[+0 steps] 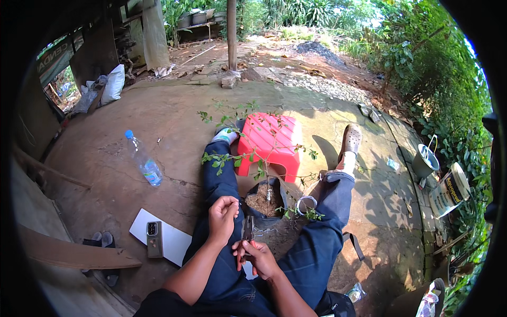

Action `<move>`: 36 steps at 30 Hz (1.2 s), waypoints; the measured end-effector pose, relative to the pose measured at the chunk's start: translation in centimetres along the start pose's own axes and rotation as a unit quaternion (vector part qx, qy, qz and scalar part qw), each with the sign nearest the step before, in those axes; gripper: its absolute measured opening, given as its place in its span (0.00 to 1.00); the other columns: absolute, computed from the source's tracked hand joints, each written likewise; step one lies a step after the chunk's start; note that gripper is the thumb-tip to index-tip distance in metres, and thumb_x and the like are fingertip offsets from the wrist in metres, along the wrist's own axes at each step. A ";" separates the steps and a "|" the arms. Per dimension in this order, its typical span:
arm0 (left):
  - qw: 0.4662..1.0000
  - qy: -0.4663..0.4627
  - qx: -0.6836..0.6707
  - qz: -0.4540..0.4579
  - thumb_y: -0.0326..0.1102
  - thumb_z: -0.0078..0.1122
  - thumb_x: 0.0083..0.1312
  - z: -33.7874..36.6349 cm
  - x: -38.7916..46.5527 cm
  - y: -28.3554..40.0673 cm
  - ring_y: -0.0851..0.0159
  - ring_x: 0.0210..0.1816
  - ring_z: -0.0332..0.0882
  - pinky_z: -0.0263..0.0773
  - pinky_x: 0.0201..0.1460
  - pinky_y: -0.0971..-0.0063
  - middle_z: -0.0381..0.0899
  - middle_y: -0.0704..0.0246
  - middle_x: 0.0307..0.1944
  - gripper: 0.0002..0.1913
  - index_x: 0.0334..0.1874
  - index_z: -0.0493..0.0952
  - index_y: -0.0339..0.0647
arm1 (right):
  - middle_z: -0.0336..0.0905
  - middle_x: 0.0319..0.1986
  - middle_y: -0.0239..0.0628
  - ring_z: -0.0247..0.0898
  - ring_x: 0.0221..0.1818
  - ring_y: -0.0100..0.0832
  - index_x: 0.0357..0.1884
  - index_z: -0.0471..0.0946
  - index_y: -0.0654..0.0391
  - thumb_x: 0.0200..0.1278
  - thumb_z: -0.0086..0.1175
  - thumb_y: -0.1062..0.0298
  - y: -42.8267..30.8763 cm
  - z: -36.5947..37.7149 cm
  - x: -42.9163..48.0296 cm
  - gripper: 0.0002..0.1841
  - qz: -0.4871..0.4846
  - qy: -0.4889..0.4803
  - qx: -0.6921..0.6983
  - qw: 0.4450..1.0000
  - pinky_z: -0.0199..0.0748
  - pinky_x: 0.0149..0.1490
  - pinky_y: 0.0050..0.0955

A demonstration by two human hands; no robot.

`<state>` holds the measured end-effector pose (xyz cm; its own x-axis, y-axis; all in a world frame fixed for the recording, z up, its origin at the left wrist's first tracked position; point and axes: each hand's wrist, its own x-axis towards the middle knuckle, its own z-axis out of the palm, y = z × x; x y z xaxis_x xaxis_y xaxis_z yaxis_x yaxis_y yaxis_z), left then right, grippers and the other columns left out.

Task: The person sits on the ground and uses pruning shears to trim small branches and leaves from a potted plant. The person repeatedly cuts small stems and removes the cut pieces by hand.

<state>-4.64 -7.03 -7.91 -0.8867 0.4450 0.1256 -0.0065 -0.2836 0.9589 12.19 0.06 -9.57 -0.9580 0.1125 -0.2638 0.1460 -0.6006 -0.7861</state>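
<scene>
Between my legs stands a small leafy tree (pixel 266 166) in a black plastic grow bag (pixel 283 196), filled with brown fibrous potting material (pixel 259 200). Silvery wire (pixel 269 194) wraps its lower trunk. My right hand (pixel 257 257) grips pliers (pixel 248 230) with red-orange handles, jaws pointing up towards the bag. Just left of the bag, my left hand (pixel 223 218) is raised with its fingertips pinched together; anything between them is too small to tell. A coil of silvery wire (pixel 307 205) sits at the bag's right, against my trouser leg. Thin wire pieces (pixel 265 230) lie in front of the bag.
Behind the tree is a red plastic stool (pixel 271 128). On the left stand a water bottle (pixel 144 160) and a white flat board (pixel 172 233) bearing a phone (pixel 154 239). A wooden plank (pixel 79 249) juts in at lower left. Buckets (pixel 449 192) line the right edge.
</scene>
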 end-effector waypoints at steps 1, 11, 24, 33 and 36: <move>1.000 -0.004 0.016 -0.021 0.27 0.64 0.79 0.1 0.0 0.0 0.79 0.33 0.78 0.73 0.37 0.83 0.83 0.74 0.36 0.02 0.47 0.82 0.37 | 0.84 0.41 0.37 0.81 0.27 0.24 0.42 0.85 0.63 0.86 0.54 0.52 -0.2 -0.3 0.2 0.21 -0.038 0.014 -0.003 0.999 0.73 0.31 0.22; 0.992 -0.105 0.068 -0.004 0.30 0.61 0.81 0.7 -0.9 0.1 0.80 0.29 0.75 0.69 0.32 0.83 0.79 0.77 0.30 0.04 0.47 0.81 0.38 | 0.83 0.34 0.45 0.79 0.32 0.38 0.36 0.86 0.68 0.81 0.61 0.59 0.0 -2.1 0.7 0.20 -0.153 0.207 -0.350 0.901 0.74 0.42 0.38; 0.986 -0.124 0.102 0.051 0.27 0.63 0.78 0.9 -1.4 -0.3 0.83 0.32 0.74 0.70 0.34 0.83 0.81 0.77 0.30 0.03 0.48 0.83 0.34 | 0.80 0.27 0.43 0.76 0.27 0.34 0.30 0.85 0.67 0.79 0.64 0.60 0.2 -1.7 0.7 0.20 -0.127 0.204 -0.347 0.906 0.71 0.36 0.36; 0.983 -0.144 0.097 0.058 0.27 0.62 0.80 1.0 -1.6 -0.2 0.82 0.32 0.72 0.69 0.35 0.83 0.79 0.77 0.32 0.03 0.49 0.81 0.35 | 0.77 0.26 0.37 0.71 0.27 0.27 0.32 0.85 0.66 0.79 0.63 0.59 0.4 -1.9 0.8 0.20 -0.146 0.184 -0.316 0.919 0.69 0.35 0.33; 0.978 -0.133 0.128 0.099 0.27 0.62 0.79 1.0 -1.6 0.0 0.82 0.32 0.71 0.68 0.34 0.83 0.79 0.77 0.32 0.03 0.48 0.82 0.35 | 0.77 0.26 0.35 0.71 0.28 0.25 0.34 0.84 0.65 0.80 0.63 0.58 0.5 -2.1 0.9 0.19 -0.159 0.170 -0.309 0.922 0.69 0.36 0.32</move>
<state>-2.78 -6.88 -7.81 -0.7074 0.6171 0.3445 0.2996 -0.1795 0.9370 11.95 1.54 -11.36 -0.8588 0.5106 -0.0428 0.0845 0.0588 -0.9947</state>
